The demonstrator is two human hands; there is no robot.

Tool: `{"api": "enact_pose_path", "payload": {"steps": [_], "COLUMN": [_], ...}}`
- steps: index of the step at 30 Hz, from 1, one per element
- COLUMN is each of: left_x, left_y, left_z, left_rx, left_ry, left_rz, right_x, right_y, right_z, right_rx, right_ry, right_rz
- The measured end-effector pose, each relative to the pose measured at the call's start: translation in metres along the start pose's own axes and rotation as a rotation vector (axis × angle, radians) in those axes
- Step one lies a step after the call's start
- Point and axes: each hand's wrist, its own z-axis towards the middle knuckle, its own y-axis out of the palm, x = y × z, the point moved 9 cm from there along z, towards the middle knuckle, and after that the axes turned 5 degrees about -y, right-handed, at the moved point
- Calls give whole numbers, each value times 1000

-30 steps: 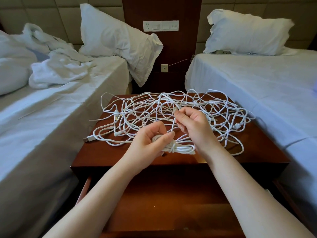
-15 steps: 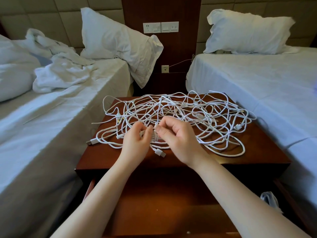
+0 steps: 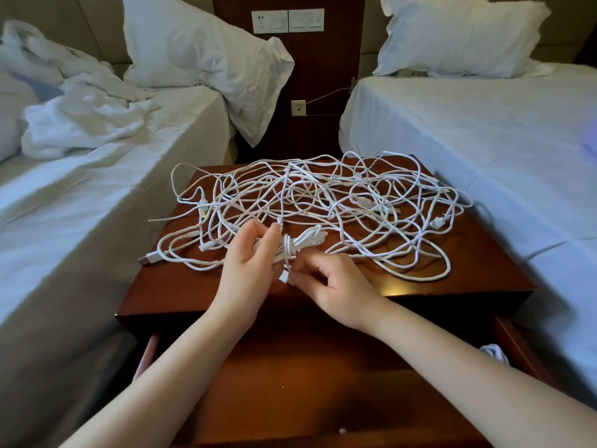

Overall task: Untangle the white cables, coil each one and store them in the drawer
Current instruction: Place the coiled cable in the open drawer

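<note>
At the grip, the left hand [image 3: 247, 265] is clasping a coiled cable [image 3: 307, 241]; the right hand [image 3: 336, 284] is pinching its connector [image 3: 283, 277]. Beyond, the tangled white cables [image 3: 323, 198] are lying on the nightstand [image 3: 484, 263]; below, the drawer [image 3: 290, 383] is standing open.

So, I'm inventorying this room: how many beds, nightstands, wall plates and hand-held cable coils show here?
Beds: 2
Nightstand: 1
Wall plates: 3
Cable coil, held by left hand and right hand: 1
Total: 7

Cable tangle [image 3: 323, 202] covers nightstand top [image 3: 181, 286]; front strip bare; drawer [image 3: 307, 383] open below.
</note>
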Motion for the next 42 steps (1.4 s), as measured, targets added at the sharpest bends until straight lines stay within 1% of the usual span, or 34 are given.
{"api": "enact_pose_path", "payload": {"steps": [2, 5, 8, 10, 12, 14, 16, 19, 24, 26, 29, 36, 39, 42], "left_x": [-4, -1, 7, 8, 8, 8, 9, 15, 21, 20, 19, 17, 17, 16], "left_y": [2, 4, 11, 16, 22, 26, 29, 31, 31, 29, 18, -4, -11, -17], "left_z": [-6, -11, -16, -19, -23, -28, -32, -35, -34, -33, -28, -23, -21, -21], "left_rx": [-61, -125, -216, -272, -324, -354, -357, -354, -296, -225, -83, 173, 226, 261], "left_ry": [-34, -41, -11, -4, 4, 27, 72, 154, 254, 278, 275, 248, 259, 271], "left_rz": [-119, -215, -249, -237, -191, -69, 101, 247, 427, 498, 526, 508, 464, 408], "right_x": [4, 4, -1, 4, 13, 19, 18, 12, 4, -3, -14, -50, -58, -60], "right_y": [0, -4, -18, -27, -37, -44, -49, -59, -67, -65, -64, -40, -28, -16], "right_z": [-1, 2, 2, -1, -2, -2, -1, -1, -2, -3, -6, -15, -19, -20], "right_rx": [-22, -34, -3, 3, 29, 71, 106, 154, 243, 251, 273, 239, 243, 236], "right_ry": [15, 6, -3, 42, 100, 120, 119, 85, 56, 32, -29, -320, -390, -422], "right_rz": [-7, -60, -29, 33, 94, 110, 100, 112, 129, 122, 90, -299, -408, -469]}}
